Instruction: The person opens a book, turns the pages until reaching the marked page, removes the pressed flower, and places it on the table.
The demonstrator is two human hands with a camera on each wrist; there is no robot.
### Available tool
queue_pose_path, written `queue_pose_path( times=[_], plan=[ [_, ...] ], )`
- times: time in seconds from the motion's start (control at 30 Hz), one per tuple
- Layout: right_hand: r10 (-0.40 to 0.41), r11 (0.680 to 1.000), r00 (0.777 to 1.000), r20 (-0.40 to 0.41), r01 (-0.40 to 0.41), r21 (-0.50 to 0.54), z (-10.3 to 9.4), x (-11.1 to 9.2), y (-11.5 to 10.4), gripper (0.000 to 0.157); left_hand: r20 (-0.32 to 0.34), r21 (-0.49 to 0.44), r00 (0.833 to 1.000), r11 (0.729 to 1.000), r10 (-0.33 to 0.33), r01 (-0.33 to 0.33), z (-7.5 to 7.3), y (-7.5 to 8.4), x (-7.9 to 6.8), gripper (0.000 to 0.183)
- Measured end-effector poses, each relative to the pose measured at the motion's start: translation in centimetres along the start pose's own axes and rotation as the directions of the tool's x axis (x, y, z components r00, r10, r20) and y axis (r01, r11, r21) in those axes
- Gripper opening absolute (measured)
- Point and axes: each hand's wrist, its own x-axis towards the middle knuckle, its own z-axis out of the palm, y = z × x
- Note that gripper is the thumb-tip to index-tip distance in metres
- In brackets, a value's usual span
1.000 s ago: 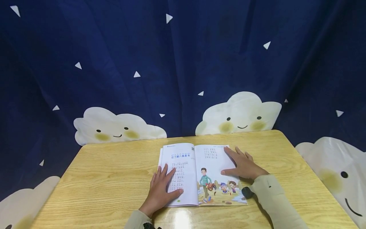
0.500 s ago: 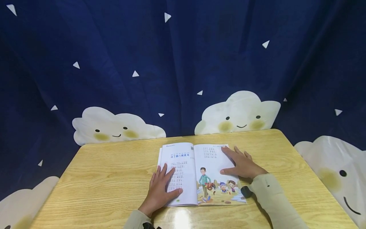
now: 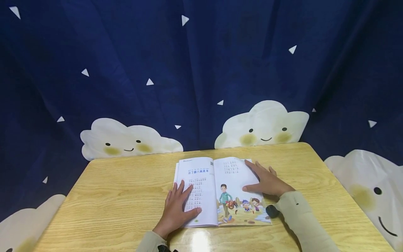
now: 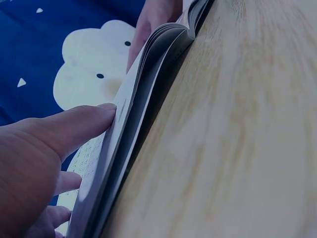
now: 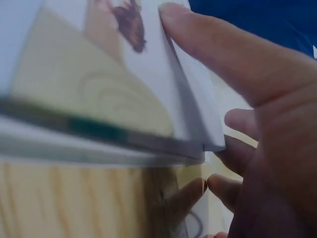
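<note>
An open picture book (image 3: 231, 178) lies on the wooden table, with printed characters on the left page and a drawing of a person with a rooster and two children on the right. My left hand (image 3: 177, 206) rests on the left page, fingers spread and thumb toward the spine; its thumb (image 4: 91, 124) touches the page near the lower edge in the left wrist view. My right hand (image 3: 267, 180) lies over the right page's outer edge. Its index fingertip is at the top corner, where the page bends slightly. In the right wrist view its thumb (image 5: 213, 42) touches the page.
The wooden table (image 3: 126, 189) extends around the book on all sides. Behind it hangs a dark blue curtain (image 3: 201, 70) printed with white triangles and smiling clouds. A dark round object (image 3: 272, 211) sits at the right cuff.
The right page's top outer corner has bent up a little at my right index fingertip. My left hand stays in place on the left page.
</note>
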Motion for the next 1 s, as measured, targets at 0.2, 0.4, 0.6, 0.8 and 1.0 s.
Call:
queue_pose_path(
  times=[0.2, 0.4, 0.6, 0.8, 1.0],
  plan=[
    [-0.001, 0.989, 1.000, -0.002, 0.001, 0.150, -0.6, -0.4, 0.6, 0.099, 0.007, -0.005, 1.000, 1.000, -0.010, 0.010, 0.1, 0.1, 0.0, 0.085],
    [-0.009, 0.955, 1.000, 0.021, 0.002, 0.296, -1.2, -0.6, 0.6, 0.075, 0.005, 0.004, 1.000, 1.000, -0.010, 0.010, 0.2, 0.0, 0.1, 0.086],
    [-0.015, 0.925, 0.999, 0.043, -0.002, 0.381, -1.3, -0.4, 0.8, 0.051, -0.008, 0.006, 1.000, 1.000, 0.006, -0.006, 0.1, 0.0, 0.0, 0.085],
    [-0.004, 0.892, 0.998, 0.067, -0.026, 0.451, -1.3, -0.4, 0.8, 0.054, -0.007, 0.004, 1.000, 1.000, 0.006, -0.006, 0.1, 0.1, 0.0, 0.085],
    [-0.016, 0.884, 0.997, 0.070, -0.019, 0.466, -1.4, -0.5, 0.8, 0.055, -0.011, 0.002, 1.000, 1.000, 0.011, -0.011, 0.1, 0.0, 0.0, 0.085]
  ],
)
